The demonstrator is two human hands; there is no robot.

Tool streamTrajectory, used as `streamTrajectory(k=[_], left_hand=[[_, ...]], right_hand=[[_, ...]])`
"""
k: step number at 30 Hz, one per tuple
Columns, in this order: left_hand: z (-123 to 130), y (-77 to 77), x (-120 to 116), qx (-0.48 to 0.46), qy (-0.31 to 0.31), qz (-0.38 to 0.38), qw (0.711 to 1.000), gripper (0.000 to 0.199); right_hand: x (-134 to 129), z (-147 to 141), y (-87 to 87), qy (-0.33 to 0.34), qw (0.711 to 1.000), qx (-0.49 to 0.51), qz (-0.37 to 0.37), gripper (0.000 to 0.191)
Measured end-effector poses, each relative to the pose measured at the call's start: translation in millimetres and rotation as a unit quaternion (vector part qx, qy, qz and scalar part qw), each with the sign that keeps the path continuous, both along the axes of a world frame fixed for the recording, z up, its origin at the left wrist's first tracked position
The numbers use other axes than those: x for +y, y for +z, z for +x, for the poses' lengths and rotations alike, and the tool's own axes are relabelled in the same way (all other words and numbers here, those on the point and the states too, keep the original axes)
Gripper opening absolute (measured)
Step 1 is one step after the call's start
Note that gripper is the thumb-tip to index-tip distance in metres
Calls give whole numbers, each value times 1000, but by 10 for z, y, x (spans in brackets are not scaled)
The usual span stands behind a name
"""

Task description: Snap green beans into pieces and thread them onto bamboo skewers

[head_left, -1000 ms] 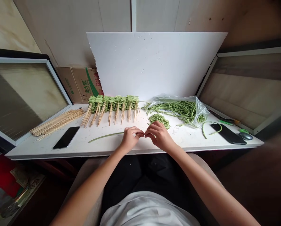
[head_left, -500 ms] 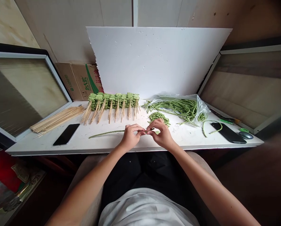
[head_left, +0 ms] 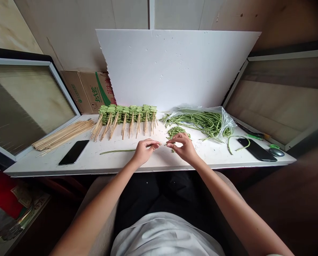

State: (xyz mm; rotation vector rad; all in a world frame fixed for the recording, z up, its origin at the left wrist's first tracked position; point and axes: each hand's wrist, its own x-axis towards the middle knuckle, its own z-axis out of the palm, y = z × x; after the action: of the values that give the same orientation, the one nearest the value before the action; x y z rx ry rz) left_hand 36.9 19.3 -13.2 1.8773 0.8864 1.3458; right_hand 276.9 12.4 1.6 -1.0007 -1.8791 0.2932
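My left hand [head_left: 143, 152] is closed on a long green bean [head_left: 116, 152], whose tail runs out to the left just over the table. A short gap to the right, the thumb and fingers of my right hand [head_left: 185, 148] are pinched around a short bean piece [head_left: 170, 143], mostly covered by the fingertips. Right behind that hand lies a small heap of cut bean pieces [head_left: 177, 132]. Further back on the left, rows of bean pieces threaded on skewers [head_left: 129, 113] are stacked, with their bare stick ends toward me.
Bare bamboo skewers [head_left: 64, 136] and a phone [head_left: 74, 152] lie at left. On the right are a plastic bag of long beans [head_left: 201, 122], a single bean [head_left: 229, 145], another dark phone [head_left: 257, 150] and a rounded grey object [head_left: 276, 152]. A white foam board [head_left: 180, 67] stands behind.
My hands have moved apart, and a short bean piece has come away in my right hand. The long bean stays in my left hand, which has shifted slightly left.
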Motion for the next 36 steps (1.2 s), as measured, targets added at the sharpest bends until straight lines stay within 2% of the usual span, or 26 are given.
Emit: streamTrajectory(k=[4, 8, 14, 18, 21, 23, 25, 28, 31, 36], left_hand=[[21, -41, -7, 34, -9, -1, 999, 25], [37, -98, 6, 56, -2, 10, 998, 23], [47, -142, 31, 23, 12, -16, 1000, 20], [48, -123, 14, 30, 29, -25, 999, 20], [61, -119, 4, 38, 36, -38, 998, 19], [75, -130, 3, 39, 34, -47, 998, 19], [87, -143, 4, 40, 31, -51, 997, 19], [88, -154, 7, 42, 28, -48, 998, 20], [75, -153, 10, 44, 28, -46, 998, 20], [67, -164, 9, 52, 17, -50, 997, 20]], right_hand=[[222, 199, -251, -60, 994, -88, -2, 31], [309, 289, -418, -61, 989, -132, -10, 23], [248, 250, -337, -43, 988, -142, -32, 28], [208, 164, -307, -34, 991, -130, -5, 29], [213, 115, -351, -44, 981, -189, -2, 46], [237, 103, -380, -52, 968, -244, -18, 50], [266, 103, -389, -55, 958, -280, -25, 50], [283, 122, -360, -58, 953, -298, 3, 45], [252, 155, -317, -56, 955, -290, 29, 40], [209, 219, -291, -51, 964, -262, 24, 37]])
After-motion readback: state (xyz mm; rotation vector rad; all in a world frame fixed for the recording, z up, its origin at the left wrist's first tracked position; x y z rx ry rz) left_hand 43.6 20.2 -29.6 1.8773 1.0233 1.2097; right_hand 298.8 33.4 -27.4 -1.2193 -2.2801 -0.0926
